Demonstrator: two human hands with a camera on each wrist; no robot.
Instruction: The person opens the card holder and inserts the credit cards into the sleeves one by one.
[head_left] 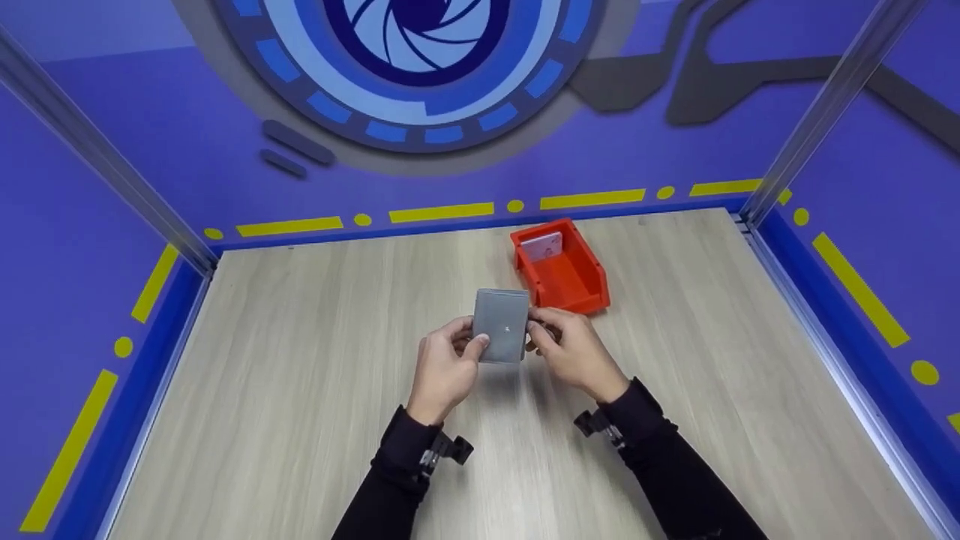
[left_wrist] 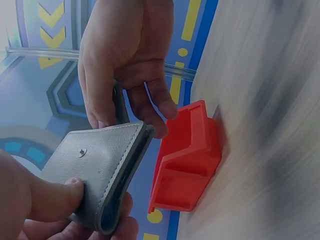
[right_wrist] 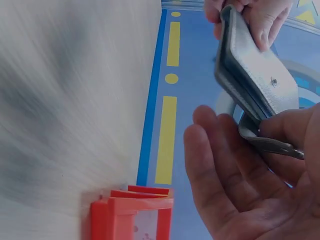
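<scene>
Two hands [head_left: 444, 371] [head_left: 576, 352] pinch the grey wallet [head_left: 501, 324] at opposite edges above wide tabletop [head_left: 300, 390], the red bin [head_left: 564, 281] just beyond.

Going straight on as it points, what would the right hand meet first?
Likely the grey rectangular leather wallet in the left hand, though depth is unclear; the right hand pinches its grey strap.

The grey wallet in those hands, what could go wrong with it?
The grey wallet is held in the air, so it might drop if the left hand slips. The right hand holds its strap; a hard tug could twist it loose. The red bin is near that hand and might get bumped.
</scene>
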